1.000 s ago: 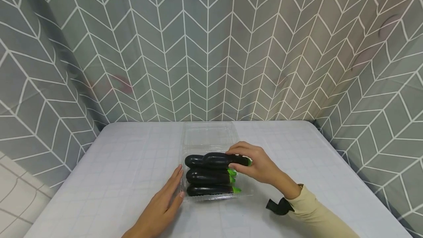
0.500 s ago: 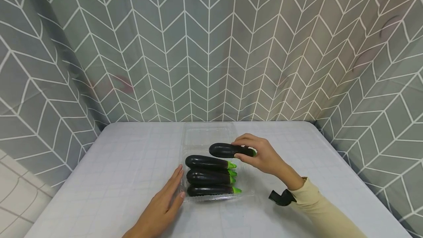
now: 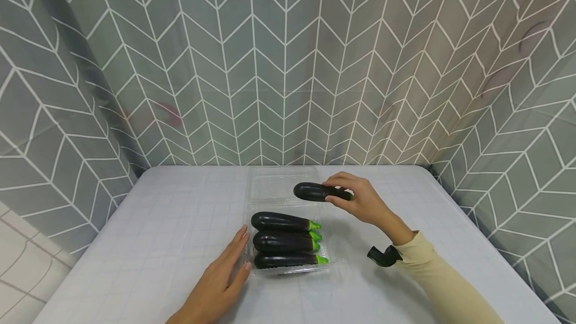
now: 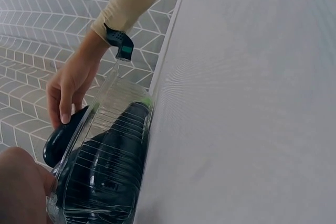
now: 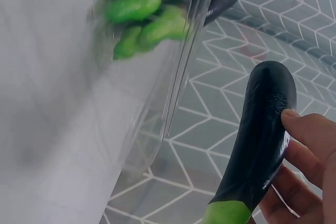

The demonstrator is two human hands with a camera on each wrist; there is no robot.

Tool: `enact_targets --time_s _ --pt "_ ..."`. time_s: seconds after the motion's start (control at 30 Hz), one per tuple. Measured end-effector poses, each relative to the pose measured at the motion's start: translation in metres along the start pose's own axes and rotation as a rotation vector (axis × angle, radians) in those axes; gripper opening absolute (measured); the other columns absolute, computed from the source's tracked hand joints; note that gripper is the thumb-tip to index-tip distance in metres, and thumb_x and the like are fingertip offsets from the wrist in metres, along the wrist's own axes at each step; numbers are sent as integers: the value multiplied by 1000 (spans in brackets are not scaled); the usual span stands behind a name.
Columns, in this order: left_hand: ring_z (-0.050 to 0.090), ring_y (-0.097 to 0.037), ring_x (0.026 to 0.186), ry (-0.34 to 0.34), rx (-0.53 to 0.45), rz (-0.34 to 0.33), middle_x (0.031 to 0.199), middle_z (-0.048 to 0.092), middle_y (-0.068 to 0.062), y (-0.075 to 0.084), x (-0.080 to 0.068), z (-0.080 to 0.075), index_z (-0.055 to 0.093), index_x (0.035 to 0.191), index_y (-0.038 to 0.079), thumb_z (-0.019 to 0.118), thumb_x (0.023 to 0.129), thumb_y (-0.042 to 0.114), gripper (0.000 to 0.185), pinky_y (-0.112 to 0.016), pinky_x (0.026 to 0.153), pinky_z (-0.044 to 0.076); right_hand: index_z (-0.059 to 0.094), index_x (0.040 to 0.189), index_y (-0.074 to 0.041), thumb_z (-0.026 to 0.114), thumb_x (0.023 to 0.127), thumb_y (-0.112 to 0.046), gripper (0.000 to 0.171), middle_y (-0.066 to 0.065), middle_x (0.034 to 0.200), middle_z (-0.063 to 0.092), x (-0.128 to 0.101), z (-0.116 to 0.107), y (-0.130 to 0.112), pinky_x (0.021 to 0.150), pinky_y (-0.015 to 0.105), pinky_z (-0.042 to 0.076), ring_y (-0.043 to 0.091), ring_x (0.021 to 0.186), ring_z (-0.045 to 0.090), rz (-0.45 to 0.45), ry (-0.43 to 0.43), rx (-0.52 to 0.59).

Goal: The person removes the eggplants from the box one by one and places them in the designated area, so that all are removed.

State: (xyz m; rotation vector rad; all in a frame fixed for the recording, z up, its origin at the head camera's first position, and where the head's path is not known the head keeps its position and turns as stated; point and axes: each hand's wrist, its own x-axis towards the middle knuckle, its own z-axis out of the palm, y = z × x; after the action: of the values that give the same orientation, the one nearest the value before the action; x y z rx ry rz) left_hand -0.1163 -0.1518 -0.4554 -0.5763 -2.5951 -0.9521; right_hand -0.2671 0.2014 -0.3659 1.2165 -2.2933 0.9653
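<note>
My right hand [image 3: 360, 200] pinches a dark, glossy eggplant [image 3: 309, 191] between thumb and fingers, raised over the hinge side of a clear plastic clamshell box [image 3: 330, 264]. In the right wrist view that eggplant [image 5: 262, 129] shows its green cap toward the bottom. Several more eggplants [image 3: 281, 221] lie side by side in the box, rounded ends left and green stems right. My left hand [image 3: 218, 281] rests with fairly straight fingers against the box's left side. In the left wrist view the ribbed wall of the box [image 4: 113, 145] partly blurs the eggplants behind it.
The box's clear lid [image 3: 281, 184] lies folded back on the white-covered table [image 3: 171, 244]. Grey curtains [image 3: 283, 64] with white zigzag lines surround the table's back and sides. A black device [image 3: 384, 256] is strapped at the right wrist.
My right hand has lifted one eggplant off the others in the box and carried it up, back and slightly right. The left hand has stayed at the box's left side.
</note>
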Motion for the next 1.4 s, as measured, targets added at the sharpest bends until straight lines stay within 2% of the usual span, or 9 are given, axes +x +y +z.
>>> enact_targets --time_s 0.27,0.6,0.9,1.17,1.23,1.4 --pt "32 -17 149 11 -2 2 169 28 0 0 -1 0 42 158 1 65 104 19 61 -48 112 38 76 119 -5 83 89 -3 31 6 116 71 6 -6 12 65 31 55 19 91 68 16 13 -43" --pt "33 -17 149 21 -3 3 168 30 -2 -1 -2 0 43 158 2 66 103 18 61 -48 112 38 75 121 -3 82 90 -4 31 10 117 71 15 -13 29 73 40 60 23 92 70 74 -9 -105" --pt "32 -18 149 21 -6 15 169 27 2 -2 -2 0 42 158 3 65 104 18 61 -43 114 34 75 121 -2 80 92 -6 30 9 117 72 21 -18 48 78 41 61 25 98 68 96 -19 -119" --pt "33 -19 149 21 -3 21 168 30 -5 0 -1 -1 42 158 3 66 103 18 62 -47 113 35 75 123 0 80 92 -5 31 15 120 71 23 -22 60 80 46 61 30 101 69 134 -22 -132" --pt "33 -19 149 21 -3 21 168 30 -4 0 -1 -1 42 158 3 66 103 18 62 -45 114 35 75 123 0 80 93 -6 31 14 120 71 23 -23 62 81 46 61 30 101 69 144 -25 -132" --pt "33 -19 149 22 -11 24 168 29 -4 -1 -2 -1 41 159 3 65 104 18 62 -30 116 26 75 122 1 79 93 -6 30 15 116 71 26 -24 71 84 49 60 32 102 69 177 -34 -133"
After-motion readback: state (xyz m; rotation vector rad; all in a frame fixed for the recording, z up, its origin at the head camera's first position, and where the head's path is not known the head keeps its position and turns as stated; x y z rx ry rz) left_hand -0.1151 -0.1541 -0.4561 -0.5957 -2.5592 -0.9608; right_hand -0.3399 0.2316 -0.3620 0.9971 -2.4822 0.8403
